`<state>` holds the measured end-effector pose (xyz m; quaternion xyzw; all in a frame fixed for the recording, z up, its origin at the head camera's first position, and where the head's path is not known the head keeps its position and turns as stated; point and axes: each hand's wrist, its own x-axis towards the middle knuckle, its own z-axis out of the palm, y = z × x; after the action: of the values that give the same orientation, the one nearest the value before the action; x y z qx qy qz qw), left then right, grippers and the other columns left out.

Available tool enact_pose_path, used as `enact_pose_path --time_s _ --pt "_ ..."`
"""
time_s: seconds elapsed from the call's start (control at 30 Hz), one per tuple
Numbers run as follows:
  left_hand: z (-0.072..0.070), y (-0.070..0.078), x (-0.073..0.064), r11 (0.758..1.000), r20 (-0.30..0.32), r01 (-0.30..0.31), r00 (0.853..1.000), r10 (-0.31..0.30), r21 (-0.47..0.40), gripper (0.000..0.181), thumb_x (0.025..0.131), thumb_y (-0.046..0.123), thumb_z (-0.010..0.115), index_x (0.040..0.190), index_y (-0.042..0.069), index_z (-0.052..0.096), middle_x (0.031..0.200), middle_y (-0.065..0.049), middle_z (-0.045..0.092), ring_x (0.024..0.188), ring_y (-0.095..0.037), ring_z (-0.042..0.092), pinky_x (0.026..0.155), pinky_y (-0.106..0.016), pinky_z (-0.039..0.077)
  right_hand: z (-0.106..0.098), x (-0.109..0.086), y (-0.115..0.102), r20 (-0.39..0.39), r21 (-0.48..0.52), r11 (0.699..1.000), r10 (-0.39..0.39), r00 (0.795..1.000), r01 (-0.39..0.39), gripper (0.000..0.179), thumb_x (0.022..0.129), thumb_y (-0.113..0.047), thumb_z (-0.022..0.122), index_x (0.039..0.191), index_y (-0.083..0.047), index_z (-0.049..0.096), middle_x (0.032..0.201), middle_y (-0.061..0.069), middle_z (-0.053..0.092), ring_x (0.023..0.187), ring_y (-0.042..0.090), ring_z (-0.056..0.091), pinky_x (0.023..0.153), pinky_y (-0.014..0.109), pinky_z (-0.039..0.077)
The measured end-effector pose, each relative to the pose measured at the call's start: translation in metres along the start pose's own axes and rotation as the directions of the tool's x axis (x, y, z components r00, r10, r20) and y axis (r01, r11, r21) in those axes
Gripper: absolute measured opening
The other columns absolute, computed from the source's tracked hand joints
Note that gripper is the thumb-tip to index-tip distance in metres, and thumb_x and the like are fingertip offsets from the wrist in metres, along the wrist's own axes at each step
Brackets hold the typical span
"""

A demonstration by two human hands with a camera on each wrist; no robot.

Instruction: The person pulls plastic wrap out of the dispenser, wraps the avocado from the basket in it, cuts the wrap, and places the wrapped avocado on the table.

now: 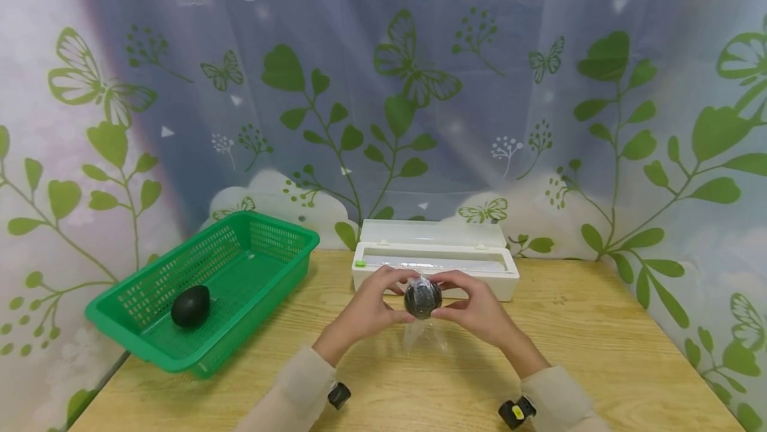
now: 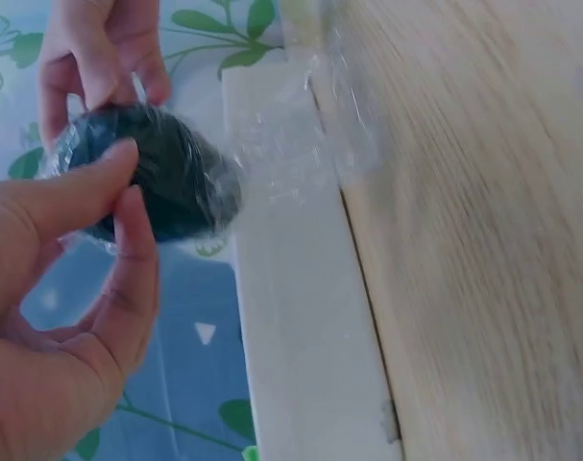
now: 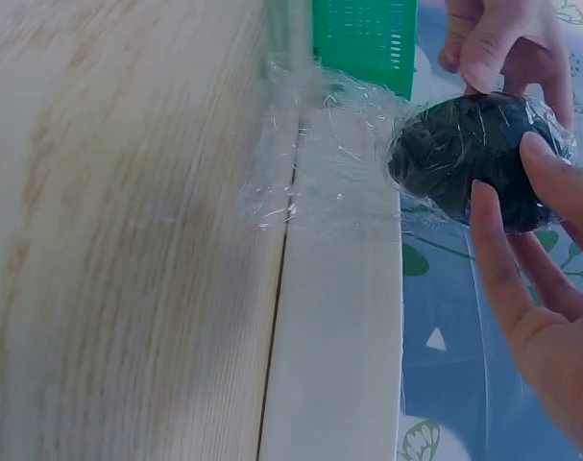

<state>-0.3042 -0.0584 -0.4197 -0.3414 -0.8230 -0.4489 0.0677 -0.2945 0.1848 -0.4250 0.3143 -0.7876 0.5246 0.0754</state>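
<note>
Between my two hands is a dark avocado wrapped in crinkled cling film, held up in front of the white box. My left hand pinches it from the left with thumb and fingers. From the other side my right hand grips it the same way. A loose tail of clear cling film hangs off one end, toward the tabletop. In the left wrist view the film clings in creases over the avocado, and fingertips of both hands press on it.
A white cling film box stands at the back with its lid raised and a roll inside. At the left, a green basket holds another dark avocado. Behind the wooden table hangs a patterned curtain.
</note>
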Motion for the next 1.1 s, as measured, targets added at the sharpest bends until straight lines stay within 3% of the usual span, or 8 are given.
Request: enact_pose_path --time_s 0.13,0.27,0.4,0.53,0.67,0.8,0.93,1.1 --pt "0.000 0.002 0.000 1.000 0.010 -0.001 1.000 0.001 -0.022 0.066 0.081 -0.004 0.084 0.140 0.013 0.060 0.124 -0.016 0.062 0.111 -0.032 0.068 0.083 -0.023 0.063 0.002 0.000 0.000 -0.036 -0.004 1.000 -0.023 0.999 0.023 0.046 0.084 0.000 0.082 0.127 -0.006 0.069 0.129 0.020 0.064 0.115 0.024 0.066 0.086 0.034 0.065" --pt "0.000 0.004 -0.001 0.984 0.025 0.080 0.997 -0.077 -0.158 0.047 0.088 0.001 0.078 0.131 0.014 0.066 0.128 -0.012 0.059 0.122 -0.031 0.063 0.083 -0.024 0.063 0.003 -0.001 0.000 -0.045 0.019 0.998 -0.063 0.997 0.064 0.030 0.088 0.003 0.078 0.117 -0.002 0.072 0.128 0.023 0.062 0.116 0.011 0.064 0.087 0.035 0.064" --pt "0.001 0.004 -0.001 0.972 0.009 0.129 0.991 -0.130 -0.195 0.024 0.096 0.016 0.073 0.120 0.015 0.073 0.125 -0.009 0.061 0.122 -0.028 0.060 0.087 -0.029 0.063 0.005 -0.003 0.002 -0.052 0.050 0.996 -0.065 0.996 0.068 0.012 0.094 0.001 0.071 0.106 0.002 0.071 0.122 0.024 0.061 0.112 0.009 0.063 0.086 0.034 0.064" --pt "0.005 0.001 -0.002 0.972 -0.002 0.133 0.991 -0.136 -0.195 0.016 0.101 0.017 0.068 0.112 0.012 0.077 0.119 -0.011 0.063 0.113 -0.027 0.060 0.086 -0.037 0.064 0.008 -0.003 0.003 -0.079 -0.010 1.000 0.027 0.997 -0.028 0.007 0.097 -0.010 0.072 0.100 -0.004 0.071 0.110 0.017 0.067 0.104 0.013 0.066 0.081 0.029 0.064" --pt "0.012 -0.004 -0.003 0.981 0.023 0.129 0.992 -0.127 -0.147 0.012 0.099 0.013 0.069 0.104 0.012 0.080 0.112 -0.007 0.065 0.108 -0.022 0.059 0.083 -0.033 0.062 0.010 -0.003 0.003 -0.078 -0.145 0.982 0.114 0.990 -0.124 0.015 0.095 -0.020 0.077 0.101 -0.009 0.070 0.108 0.012 0.068 0.104 0.027 0.070 0.082 0.030 0.062" --pt "0.020 -0.008 -0.004 0.989 0.057 0.115 0.992 -0.110 -0.091 0.011 0.099 0.015 0.070 0.101 0.014 0.081 0.109 -0.003 0.068 0.107 -0.019 0.061 0.093 -0.039 0.058 0.009 -0.003 0.003 0.009 -0.150 0.972 0.185 0.983 -0.182 0.024 0.093 -0.020 0.078 0.108 -0.004 0.067 0.117 0.018 0.066 0.111 0.041 0.070 0.082 0.033 0.063" --pt "0.024 -0.012 -0.004 0.991 0.114 0.120 0.987 -0.112 -0.064 0.010 0.098 0.014 0.071 0.099 0.011 0.080 0.105 -0.004 0.073 0.102 -0.017 0.066 0.096 -0.041 0.057 0.007 -0.004 0.006 0.121 -0.100 0.960 0.272 0.955 -0.260 0.033 0.090 -0.018 0.080 0.113 0.001 0.065 0.122 0.024 0.063 0.110 0.043 0.070 0.077 0.032 0.064" --pt "0.027 -0.019 -0.005 0.982 0.146 0.176 0.975 -0.165 -0.064 0.008 0.097 0.014 0.073 0.094 0.008 0.077 0.102 -0.005 0.075 0.094 -0.010 0.067 0.085 -0.025 0.057 0.006 -0.004 0.008 0.194 -0.089 0.927 0.375 0.907 -0.364 0.035 0.087 -0.016 0.083 0.112 0.001 0.065 0.120 0.022 0.060 0.106 0.035 0.071 0.079 0.036 0.064"
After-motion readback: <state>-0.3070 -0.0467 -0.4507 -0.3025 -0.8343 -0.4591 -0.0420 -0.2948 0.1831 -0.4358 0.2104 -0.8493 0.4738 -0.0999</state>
